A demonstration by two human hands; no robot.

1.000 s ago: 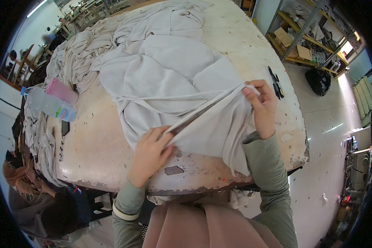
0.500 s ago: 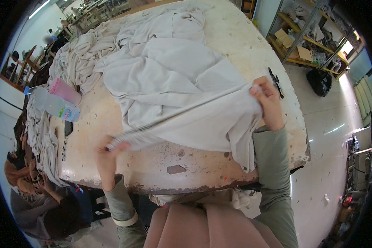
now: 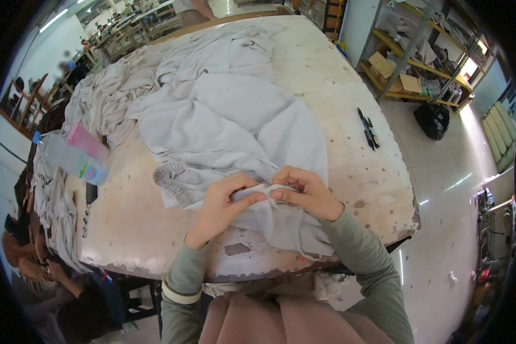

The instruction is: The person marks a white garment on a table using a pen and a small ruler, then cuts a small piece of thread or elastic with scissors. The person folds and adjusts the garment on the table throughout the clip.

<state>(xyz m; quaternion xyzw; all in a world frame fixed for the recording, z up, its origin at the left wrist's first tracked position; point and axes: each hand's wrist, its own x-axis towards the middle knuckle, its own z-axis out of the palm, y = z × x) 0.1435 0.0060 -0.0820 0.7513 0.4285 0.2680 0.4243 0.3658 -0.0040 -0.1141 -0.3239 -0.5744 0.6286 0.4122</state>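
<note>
A light grey cloth garment (image 3: pixel 229 109) lies spread in loose folds on the worn table (image 3: pixel 137 223). Near the table's front edge my left hand (image 3: pixel 226 203) pinches a part of it between thumb and fingers. My right hand (image 3: pixel 309 194) pinches the same cloth close beside, the two thumb tips almost touching. Below my fingers a loose flap of the garment hangs down toward the front edge. Left of my left hand sits a gathered elastic band (image 3: pixel 175 182), part of the grey cloth.
Heaped grey cloth (image 3: pixel 112 92) covers the far left. Along that side lie a clear bottle (image 3: pixel 74 157), a pink cup (image 3: pixel 88 142) and a dark phone-like object (image 3: pixel 92 194). Black scissors-like tools (image 3: pixel 368 131) lie at the right edge. Another person (image 3: pixel 57 275) sits at the lower left.
My hands have come together from wide apart, the left moving right and the right moving left and nearer. The stretched cloth edge has slackened, and the gathered band now shows.
</note>
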